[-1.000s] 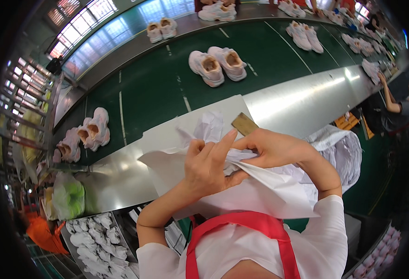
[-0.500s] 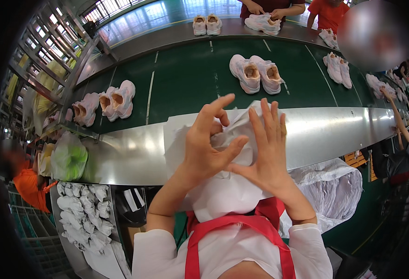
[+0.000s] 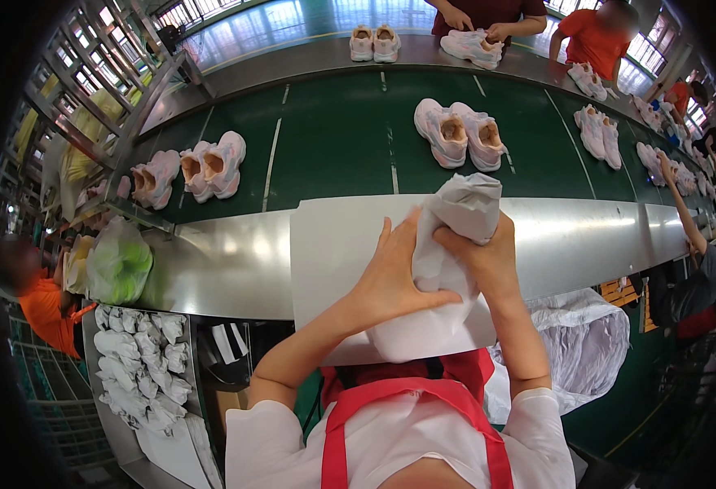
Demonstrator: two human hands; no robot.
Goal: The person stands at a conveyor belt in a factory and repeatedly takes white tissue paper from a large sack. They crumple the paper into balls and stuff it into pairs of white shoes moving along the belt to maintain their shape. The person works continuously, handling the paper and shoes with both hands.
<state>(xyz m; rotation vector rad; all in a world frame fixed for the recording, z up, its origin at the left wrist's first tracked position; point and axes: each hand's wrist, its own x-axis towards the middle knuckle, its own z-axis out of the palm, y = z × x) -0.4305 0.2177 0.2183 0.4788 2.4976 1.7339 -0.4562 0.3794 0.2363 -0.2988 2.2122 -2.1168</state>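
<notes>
A long bundle of crumpled white paper (image 3: pixel 465 204) stands upright before me, its folded top leaning toward the belt and its wide lower end near my apron. My right hand (image 3: pixel 492 257) grips the upper part, thumb across the front. My left hand (image 3: pixel 390 277) is curved round the left side, thumb lying across the bundle; its fingertips are partly hidden and slightly blurred. Beneath lie flat white paper sheets (image 3: pixel 329 248) on the metal ledge (image 3: pixel 227 261).
Pairs of pale pink shoes (image 3: pixel 460 134) ride the green belt (image 3: pixel 333 138). At lower left, a tray holds several crumpled paper bundles (image 3: pixel 142 363). A green-filled plastic bag (image 3: pixel 121 261) sits left; a big white sack (image 3: pixel 582 346) stands right. Co-workers handle shoes across the belt and at right.
My hands were raised and spread over loose paper; now they have closed round a compact bundle. The bundle's top stands up, baring the flat sheets at left. The view has shifted slightly.
</notes>
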